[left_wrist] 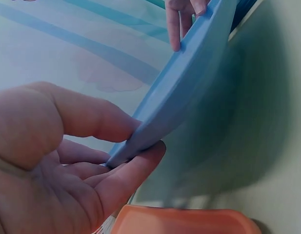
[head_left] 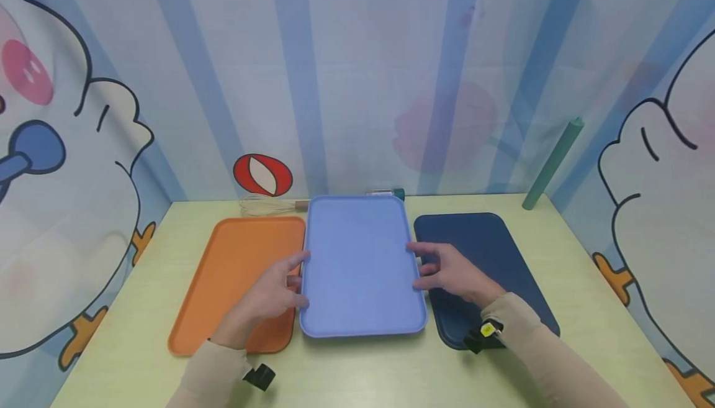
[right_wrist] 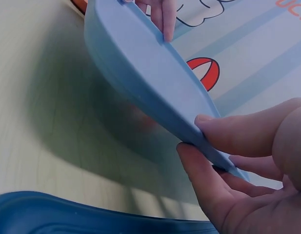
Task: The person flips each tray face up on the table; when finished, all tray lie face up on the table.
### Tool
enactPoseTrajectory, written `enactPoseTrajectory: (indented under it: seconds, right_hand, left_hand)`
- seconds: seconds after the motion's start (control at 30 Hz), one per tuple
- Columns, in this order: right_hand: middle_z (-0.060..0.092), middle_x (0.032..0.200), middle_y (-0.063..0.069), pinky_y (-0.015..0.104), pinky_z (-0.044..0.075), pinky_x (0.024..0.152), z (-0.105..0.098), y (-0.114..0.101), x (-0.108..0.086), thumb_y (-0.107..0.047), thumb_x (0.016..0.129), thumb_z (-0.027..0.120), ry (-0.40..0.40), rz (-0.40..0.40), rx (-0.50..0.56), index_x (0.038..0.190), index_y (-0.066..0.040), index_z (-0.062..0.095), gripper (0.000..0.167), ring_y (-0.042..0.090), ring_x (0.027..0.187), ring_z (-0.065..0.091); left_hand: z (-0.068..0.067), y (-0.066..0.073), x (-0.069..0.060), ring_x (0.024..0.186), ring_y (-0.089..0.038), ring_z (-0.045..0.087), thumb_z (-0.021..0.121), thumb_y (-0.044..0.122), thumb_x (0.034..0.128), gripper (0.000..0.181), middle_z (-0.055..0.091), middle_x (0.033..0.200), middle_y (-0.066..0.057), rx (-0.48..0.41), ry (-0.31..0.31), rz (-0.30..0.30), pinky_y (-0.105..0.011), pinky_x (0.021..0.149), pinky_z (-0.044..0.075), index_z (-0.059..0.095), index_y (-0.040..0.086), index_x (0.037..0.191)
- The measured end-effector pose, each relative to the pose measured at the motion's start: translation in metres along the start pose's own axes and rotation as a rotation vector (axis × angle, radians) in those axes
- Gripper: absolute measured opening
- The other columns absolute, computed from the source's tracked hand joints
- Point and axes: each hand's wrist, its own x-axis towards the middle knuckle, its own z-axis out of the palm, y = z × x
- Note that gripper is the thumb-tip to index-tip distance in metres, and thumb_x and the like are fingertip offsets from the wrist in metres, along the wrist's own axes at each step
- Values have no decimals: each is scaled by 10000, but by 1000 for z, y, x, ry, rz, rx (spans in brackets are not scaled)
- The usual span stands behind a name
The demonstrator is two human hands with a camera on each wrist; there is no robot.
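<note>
holding: left hand (head_left: 272, 290) and right hand (head_left: 458, 273) pinch opposite edges of the light blue tray (head_left: 362, 265)
light blue tray: raised over the table (head_left: 357, 374), between orange tray (head_left: 246, 253) and dark blue tray (head_left: 475, 240)
level: best to match both hands' height, edges clear of neighbours

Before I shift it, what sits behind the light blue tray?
Behind the light blue tray, a green-capped container peeks past the far edge; the whisk's brown handle shows up to the far left corner. The container's lower part and any further handle are covered.
</note>
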Motion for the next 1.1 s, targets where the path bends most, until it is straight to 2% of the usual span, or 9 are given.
enactPoseTrajectory:
  seconds: [0.3, 0.53, 0.73, 0.83, 1.1]
  right_hand:
    - [417, 1588, 300, 387, 616, 895, 1, 4, -1, 65, 851, 815, -28, 31, -27, 1576, 42, 417, 827, 280, 1089, 725]
    - [507, 1513, 299, 401, 612, 915, 1, 7, -1, 69, 848, 818, -37, 48, -44, 1578, 46, 409, 838, 283, 1080, 732]
    - [630, 1374, 283, 425, 607, 931, 3, 4, -1, 67, 846, 823, -36, 69, -81, 1576, 46, 413, 837, 300, 1093, 735]
    - [633, 1380, 265, 431, 607, 932, 4, 2, -1, 67, 841, 828, -27, 80, -101, 1569, 39, 430, 831, 296, 1102, 731]
    - [597, 1438, 252, 424, 605, 930, 4, 0, -1, 57, 838, 834, -21, 81, -154, 1567, 27, 444, 826, 273, 1097, 721]
  left_hand:
    - [4, -7, 1, 1207, -293, 618, 780, -118, 832, 893, 507, 1558, -167, 23, -13, -24, -434, 965, 591, 385, 36, 1618]
    - [9, -8, 1, 1094, -272, 578, 798, -116, 814, 893, 594, 1354, -131, 71, -4, -40, -360, 860, 560, 406, 23, 1604]
    - [11, -9, 2, 1118, -280, 586, 827, -97, 808, 914, 591, 1400, -153, 114, -9, -46, -441, 964, 557, 397, 15, 1607]
    - [12, -8, 2, 1130, -281, 588, 836, -88, 810, 919, 591, 1414, -162, 131, -14, -54, -461, 998, 554, 394, 14, 1608]
    - [12, -8, 4, 1144, -288, 610, 830, -105, 800, 918, 606, 1407, -195, 134, -34, -48, -459, 990, 566, 385, -24, 1599]
